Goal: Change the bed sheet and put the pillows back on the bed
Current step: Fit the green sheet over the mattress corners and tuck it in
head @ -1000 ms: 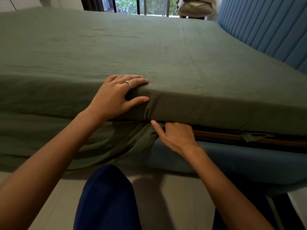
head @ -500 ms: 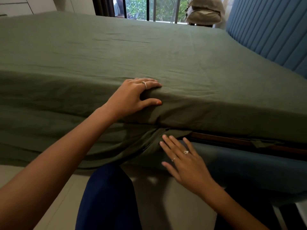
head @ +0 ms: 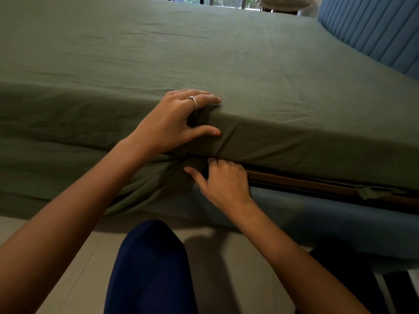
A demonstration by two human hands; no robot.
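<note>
**Loose sheet lies left of my tucking hand**

Head view: my left hand (head: 174,123) clamps the mattress edge at frame centre, fingers flat on top, thumb pressed against the side. Just below, my right hand (head: 223,180) curls its fingers into the gap under the mattress, bunching the green sheet (head: 226,55); thumb points left. The untucked slack (head: 145,191) hangs lower left, running along the bed edge, so I judge the tuck proceeds leftward. No pillows on the bed.

Headboard (head: 371,28): blue, padded, vertical channels, far right.
Bed base (head: 328,223): blue upholstery, with a brown rail (head: 301,183) along its top.
Floor (head: 74,257): pale tiles.
Window (head: 226,0): top edge, greenery outside.
</note>
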